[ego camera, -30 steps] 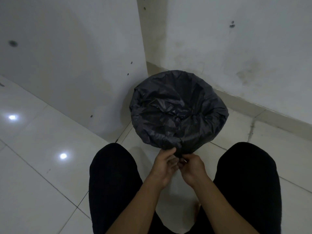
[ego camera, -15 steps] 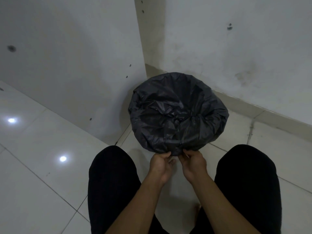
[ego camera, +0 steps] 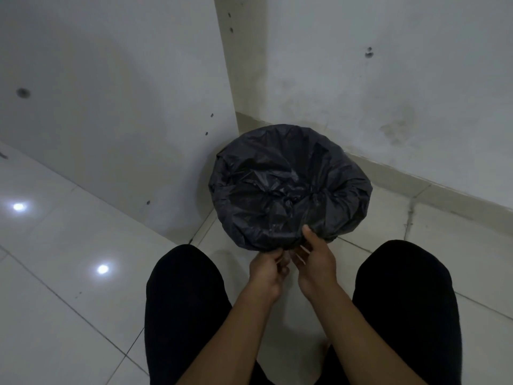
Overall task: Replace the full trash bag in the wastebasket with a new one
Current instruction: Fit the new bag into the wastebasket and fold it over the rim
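The black trash bag is sitting stretched over the wastebasket, hiding it entirely, on the tiled floor in the corner where two walls meet. We are working at its near hem: our left hand is curling its fingers to pinch the folded-over edge, and our right hand is pinching it between thumb above and fingers beneath. By pulling too sharply we are risking tearing the thin film or tipping the basket toward our knees.

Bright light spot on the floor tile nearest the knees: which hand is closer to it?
Left. The left hand sits right of the spot; the right hand lies farther right, thumb on the trash bag.
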